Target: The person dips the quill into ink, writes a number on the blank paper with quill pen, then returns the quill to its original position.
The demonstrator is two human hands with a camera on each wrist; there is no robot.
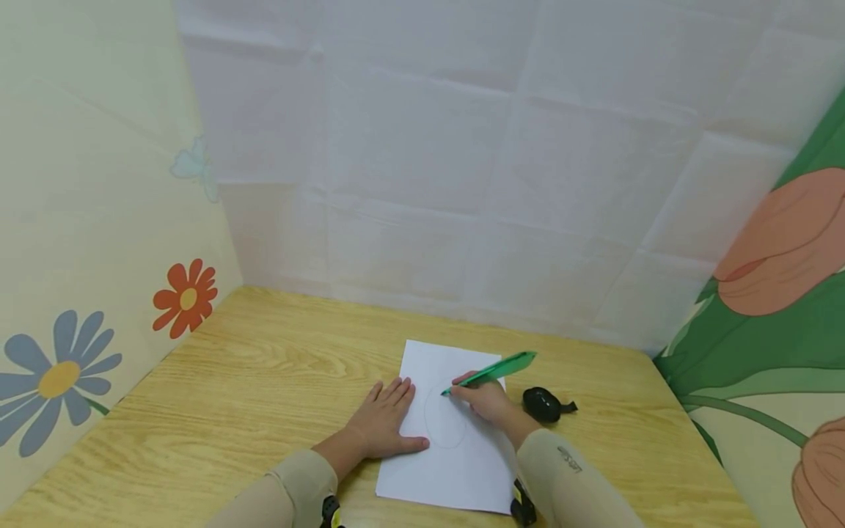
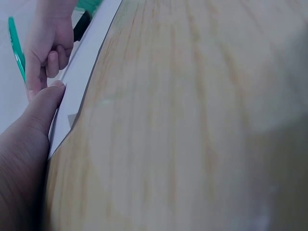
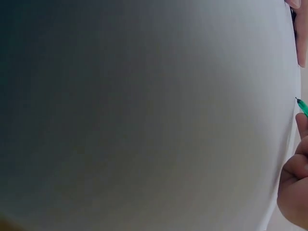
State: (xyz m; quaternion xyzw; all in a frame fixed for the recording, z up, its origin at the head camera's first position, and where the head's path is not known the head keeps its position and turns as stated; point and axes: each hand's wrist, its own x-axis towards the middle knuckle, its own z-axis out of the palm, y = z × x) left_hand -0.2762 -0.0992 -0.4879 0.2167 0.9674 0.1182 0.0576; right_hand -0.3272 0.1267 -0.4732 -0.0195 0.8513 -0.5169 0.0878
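My left hand (image 1: 386,425) lies on the left edge of a white sheet of paper (image 1: 455,480), fingers straight and thumb spread over the sheet. My right hand (image 1: 488,400) pinches a slim green pen (image 1: 498,368) whose upper end is broad and leaf-like. The pen's tip meets the top of a faint oval outline (image 1: 445,446) drawn on the sheet. In the left wrist view the left thumb (image 2: 36,113) overlaps the right hand (image 2: 50,45). The right wrist view catches the pen (image 3: 302,107) and curled fingers at its right edge.
A small rounded black object (image 1: 543,405) with a short tab sits right of the paper on the wood-grain table (image 1: 290,352). A white cloth (image 1: 422,161) hangs behind, with flower-printed panels (image 1: 59,220) at the sides. Black bands (image 1: 521,504) show at the wrists.
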